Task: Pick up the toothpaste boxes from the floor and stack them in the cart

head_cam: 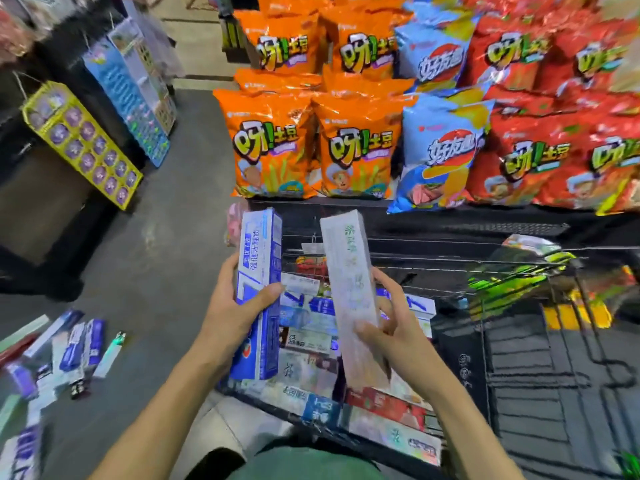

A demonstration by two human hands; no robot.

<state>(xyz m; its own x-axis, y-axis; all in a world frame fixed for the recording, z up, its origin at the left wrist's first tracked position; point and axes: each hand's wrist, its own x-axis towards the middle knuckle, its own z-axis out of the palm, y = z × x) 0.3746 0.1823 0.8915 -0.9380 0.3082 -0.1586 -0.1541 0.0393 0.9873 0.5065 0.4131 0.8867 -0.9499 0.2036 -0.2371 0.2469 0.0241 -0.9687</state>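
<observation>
Head view:
Lap: green fabric [304, 462] at bottom edge, nearest the lens.
L hand [235, 317]: fingers and thumb wrapped round a blue/white toothpaste box [259, 292], held upright over cart's left edge.
R hand [394, 327]: fingers curled round a pale whitish toothpaste box [349, 289], also upright, tilted slightly left, over cart interior.
Cart [519, 341]: black wire type, just in front of person. Contents: stacked toothpaste boxes [311, 341] lying flat, mixed blue, white, red; layer count cannot tell. Right part of cart blurred, green/yellow packs [512, 275] there, type unreadable.
Floor [166, 237]: grey. Loose toothpaste boxes on floor [79, 344] at lower left, scattered, blurred, well apart from cart.
Shelf behind cart: orange snack bags [273, 147], blue snack bags [443, 150], red snack bags [540, 161], standing in rows.
Left rack: yellow hanging card [83, 143], blue hanging card [128, 95].
</observation>
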